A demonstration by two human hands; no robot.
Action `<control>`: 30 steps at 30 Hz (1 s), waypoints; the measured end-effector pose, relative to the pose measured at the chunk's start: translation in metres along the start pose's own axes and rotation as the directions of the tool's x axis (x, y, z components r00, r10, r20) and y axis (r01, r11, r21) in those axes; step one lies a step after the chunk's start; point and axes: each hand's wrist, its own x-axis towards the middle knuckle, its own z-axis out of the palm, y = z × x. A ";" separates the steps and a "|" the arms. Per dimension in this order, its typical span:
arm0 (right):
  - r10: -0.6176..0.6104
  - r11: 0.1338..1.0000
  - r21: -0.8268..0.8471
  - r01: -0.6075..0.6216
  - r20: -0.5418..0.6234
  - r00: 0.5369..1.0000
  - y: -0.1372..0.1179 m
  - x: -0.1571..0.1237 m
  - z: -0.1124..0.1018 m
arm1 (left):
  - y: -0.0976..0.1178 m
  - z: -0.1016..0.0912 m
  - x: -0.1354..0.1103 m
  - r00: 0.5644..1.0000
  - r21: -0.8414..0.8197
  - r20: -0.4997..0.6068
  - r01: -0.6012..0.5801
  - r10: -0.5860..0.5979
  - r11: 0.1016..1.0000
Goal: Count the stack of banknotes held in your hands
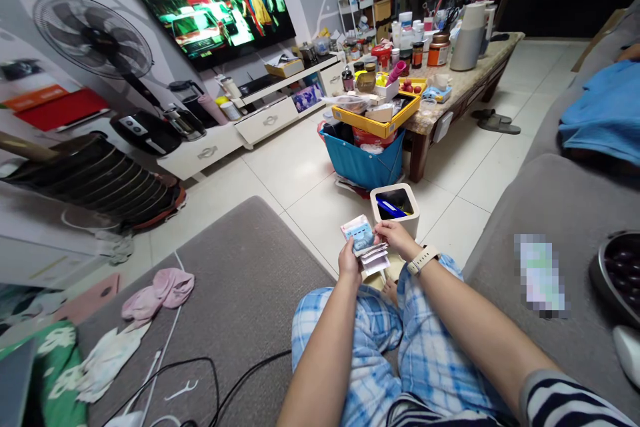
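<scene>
My left hand [350,260] is closed around the lower left edge of a bundle of small paper slips [361,236], held above my knees. The front slip is pale blue with a dark dashed line; pinkish and white ones show behind it and fan out below. What is printed on them is too small to read. With its fingers pinched, my right hand [395,237] grips the bundle's right edge; a cream watch [423,259] is on that wrist. Just beyond the hands stands a cream bin [410,219] with a blue wrapper [391,207] inside.
Behind the bin are a blue basket [367,163] topped by a yellow tray [383,127] and a crowded coffee table [470,90]. Socks [157,297] and cables [213,373] lie on the sofa to my left. A bowl of dark fruit [620,273] sits at right.
</scene>
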 end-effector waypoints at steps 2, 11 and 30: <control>-0.007 1.000 0.008 0.007 0.027 1.000 0.000 0.000 -0.001 | 0.000 -0.001 0.001 1.000 0.010 -0.004 -0.002 0.002 1.000; -0.037 0.999 -0.022 0.034 -0.107 0.994 0.004 0.001 -0.003 | -0.001 -0.004 0.001 0.991 0.019 0.126 -0.053 0.050 0.998; -0.037 0.999 -0.019 0.036 -0.042 0.998 -0.001 -0.001 0.000 | -0.003 -0.004 0.006 1.000 -0.058 0.000 0.016 -0.016 0.998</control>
